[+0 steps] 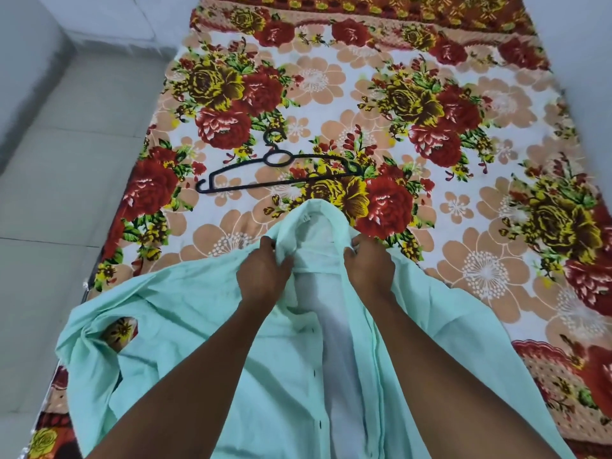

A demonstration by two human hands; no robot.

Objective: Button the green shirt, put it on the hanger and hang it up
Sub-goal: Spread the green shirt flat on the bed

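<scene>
The green shirt [185, 326] is spread open on the bed [463, 94], collar edges pinched by left hand [263, 271] and right hand [369, 265]. Plackets are best lined up first, then buttoned top down.

Probably a home bedroom: bed [430, 94] under floral sheet, tiled floor [66, 193], plain walls.

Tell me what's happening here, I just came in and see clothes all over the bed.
A person is working on a light green shirt spread on a floral bedsheet. The left hand and the right hand each grip one front edge near the collar. The front lies open, its dark buttons undone. A black hanger lies on the sheet just beyond the collar, untouched.
</scene>
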